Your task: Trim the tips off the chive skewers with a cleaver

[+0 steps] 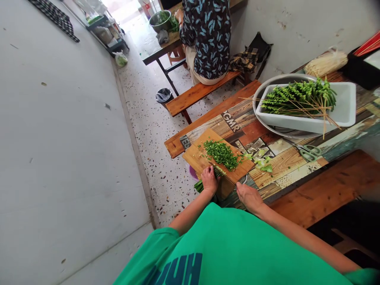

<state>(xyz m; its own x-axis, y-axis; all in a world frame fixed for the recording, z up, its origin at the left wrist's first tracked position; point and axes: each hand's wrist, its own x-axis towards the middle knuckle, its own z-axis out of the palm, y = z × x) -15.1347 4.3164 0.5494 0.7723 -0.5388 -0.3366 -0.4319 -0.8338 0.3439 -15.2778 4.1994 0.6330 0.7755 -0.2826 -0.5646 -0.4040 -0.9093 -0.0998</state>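
Note:
A wooden cutting board (194,152) lies on the table, with a heap of chopped scallions (221,154) on it. My left hand (209,180) is closed around a bunch of scallions (198,186) at the board's near left side; their long green ends stick out to the left. In my right hand (249,196) is a kitchen knife (226,187), gripped by its handle, which my fingers mostly cover. The blade lies right beside my left fingers, along the cut end of the bunch. Pale leaf scraps (263,163) are scattered right of the board.
Green-handled scissors (310,152) lie right of the scraps. Behind them, a white tray (346,105) of skewered green vegetables (297,99) rests in a metal basin (257,103). Another person (206,39) sits on a bench (192,97) at a far table with a metal bowl (160,23).

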